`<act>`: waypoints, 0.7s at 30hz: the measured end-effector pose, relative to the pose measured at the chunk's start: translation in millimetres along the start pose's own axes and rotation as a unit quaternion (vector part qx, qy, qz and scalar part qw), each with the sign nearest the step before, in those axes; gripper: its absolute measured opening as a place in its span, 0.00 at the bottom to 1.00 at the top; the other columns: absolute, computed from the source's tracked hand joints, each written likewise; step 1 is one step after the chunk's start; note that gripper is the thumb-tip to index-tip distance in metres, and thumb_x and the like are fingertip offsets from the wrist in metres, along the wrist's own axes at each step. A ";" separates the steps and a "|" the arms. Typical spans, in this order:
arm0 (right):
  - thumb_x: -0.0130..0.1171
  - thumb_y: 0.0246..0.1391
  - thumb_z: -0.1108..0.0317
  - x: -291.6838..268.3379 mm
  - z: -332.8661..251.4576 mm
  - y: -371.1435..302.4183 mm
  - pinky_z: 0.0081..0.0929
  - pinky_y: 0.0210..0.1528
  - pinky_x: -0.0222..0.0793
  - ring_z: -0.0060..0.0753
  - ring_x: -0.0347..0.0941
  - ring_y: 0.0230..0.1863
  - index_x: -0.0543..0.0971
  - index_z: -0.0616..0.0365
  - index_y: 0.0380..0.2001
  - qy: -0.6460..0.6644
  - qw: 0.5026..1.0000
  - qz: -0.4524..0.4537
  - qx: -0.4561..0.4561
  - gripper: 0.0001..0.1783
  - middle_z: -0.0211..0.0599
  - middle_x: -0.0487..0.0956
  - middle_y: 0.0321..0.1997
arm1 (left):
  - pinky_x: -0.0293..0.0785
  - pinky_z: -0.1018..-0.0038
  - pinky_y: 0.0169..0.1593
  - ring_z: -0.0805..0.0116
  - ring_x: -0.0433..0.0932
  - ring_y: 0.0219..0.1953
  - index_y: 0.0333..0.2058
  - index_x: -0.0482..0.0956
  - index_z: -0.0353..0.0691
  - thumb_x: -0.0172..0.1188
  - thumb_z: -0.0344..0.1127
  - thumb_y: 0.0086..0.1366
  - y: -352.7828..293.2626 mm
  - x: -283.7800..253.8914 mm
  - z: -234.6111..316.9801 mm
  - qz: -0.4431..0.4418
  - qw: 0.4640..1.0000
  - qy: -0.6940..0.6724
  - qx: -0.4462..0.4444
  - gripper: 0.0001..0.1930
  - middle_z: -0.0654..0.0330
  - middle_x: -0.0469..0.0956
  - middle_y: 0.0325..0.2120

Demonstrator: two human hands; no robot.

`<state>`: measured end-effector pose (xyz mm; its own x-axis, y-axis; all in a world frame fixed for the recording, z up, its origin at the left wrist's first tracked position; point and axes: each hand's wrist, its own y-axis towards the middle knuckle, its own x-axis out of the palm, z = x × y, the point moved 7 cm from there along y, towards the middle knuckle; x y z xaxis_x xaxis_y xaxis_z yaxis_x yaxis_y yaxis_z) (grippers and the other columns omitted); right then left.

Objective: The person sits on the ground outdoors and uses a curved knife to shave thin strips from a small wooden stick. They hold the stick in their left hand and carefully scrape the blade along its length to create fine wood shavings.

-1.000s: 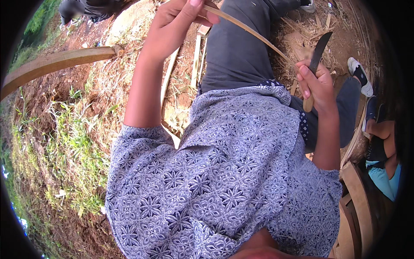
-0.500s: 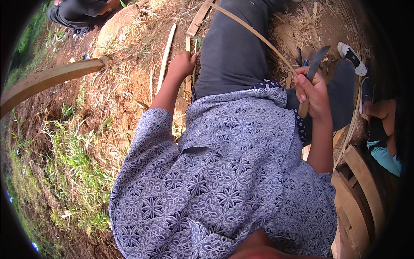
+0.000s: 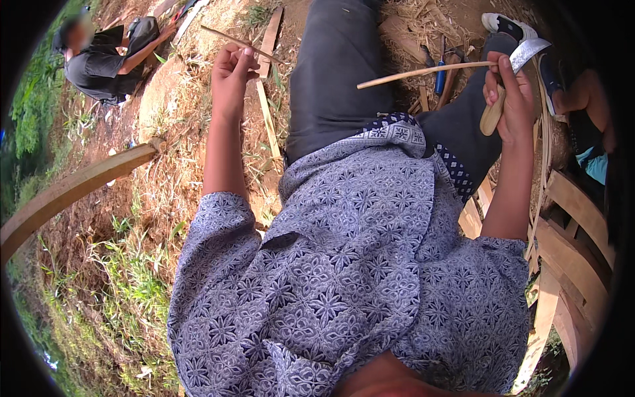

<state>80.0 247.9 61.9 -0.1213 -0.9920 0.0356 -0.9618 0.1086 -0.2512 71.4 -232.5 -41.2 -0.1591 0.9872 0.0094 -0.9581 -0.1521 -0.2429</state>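
My left hand [image 3: 233, 73] is raised over the ground left of my leg, fingers pinching a thin brown stick [image 3: 221, 34] that slants across it. My right hand [image 3: 512, 99] is closed round the pale wooden handle [image 3: 491, 119] of a knife. The knife's curved blade [image 3: 529, 51] points away to the upper right. A longer thin wooden strip [image 3: 423, 72] is also held in this hand, pointing left above my dark trousers. The two hands are well apart, and the stick and the strip do not touch.
Wooden slats [image 3: 270, 40] and shavings lie on the dirt. A blue-handled tool [image 3: 440, 78] lies between my legs. A bent wooden beam [image 3: 79, 188] juts in from the left. Curved boards [image 3: 569, 264] are at the right. One person [image 3: 109, 69] sits far left; another's bare leg [image 3: 582, 99] is at the right.
My left hand has lifted forward and left from beside my thigh; a thin stick now shows in it. My right hand moved forward and right, its strip swinging to point left. The view shifted.
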 end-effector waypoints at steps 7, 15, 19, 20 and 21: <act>0.61 0.65 0.49 -15.4 -43.2 14.3 0.15 0.25 0.64 0.15 0.72 0.30 0.78 0.61 0.43 0.057 0.991 0.010 -0.125 0.22 0.28 0.76 0.35 | 0.86 0.67 0.47 0.59 0.86 0.42 0.51 0.77 0.30 0.52 0.29 0.75 -9.1 148.0 83.0 -0.266 0.941 -0.209 0.030 0.12 0.44 0.83 0.44; 0.66 0.62 0.57 22.3 -85.3 29.7 0.19 0.18 0.62 0.17 0.69 0.18 0.78 0.56 0.30 0.026 0.993 0.030 -0.107 0.15 0.25 0.74 0.20 | 0.88 0.67 0.45 0.59 0.86 0.42 0.49 0.75 0.31 0.57 0.21 0.69 -62.9 273.0 111.9 -0.382 0.901 -0.198 -0.046 0.11 0.47 0.82 0.44; 0.66 0.61 0.57 22.8 -94.9 29.4 0.18 0.19 0.63 0.17 0.69 0.18 0.79 0.59 0.31 -0.063 0.987 0.065 -0.134 0.15 0.25 0.75 0.20 | 0.88 0.68 0.46 0.59 0.86 0.43 0.53 0.72 0.27 0.55 0.24 0.71 -71.7 294.1 108.7 -0.387 0.897 -0.198 -0.081 0.13 0.47 0.82 0.45; 0.66 0.61 0.57 20.9 -94.6 28.9 0.19 0.19 0.63 0.17 0.69 0.18 0.80 0.60 0.31 -0.077 0.986 0.069 -0.134 0.16 0.26 0.76 0.20 | 0.88 0.69 0.46 0.59 0.86 0.44 0.53 0.72 0.27 0.55 0.24 0.71 -74.6 296.6 108.2 -0.390 0.896 -0.194 -0.092 0.14 0.47 0.82 0.45; 0.67 0.61 0.57 19.1 -94.4 28.6 0.19 0.20 0.63 0.16 0.69 0.18 0.80 0.60 0.31 -0.091 0.984 0.073 -0.133 0.16 0.26 0.76 0.21 | 0.88 0.69 0.46 0.58 0.86 0.44 0.54 0.72 0.27 0.55 0.24 0.71 -76.8 298.2 107.7 -0.392 0.894 -0.190 -0.103 0.14 0.46 0.82 0.45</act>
<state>27.0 238.1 146.7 -0.2403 -0.9572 -0.1614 -0.9705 0.2399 0.0223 71.8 68.4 84.8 0.4349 0.6933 0.5746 -0.7533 0.6297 -0.1896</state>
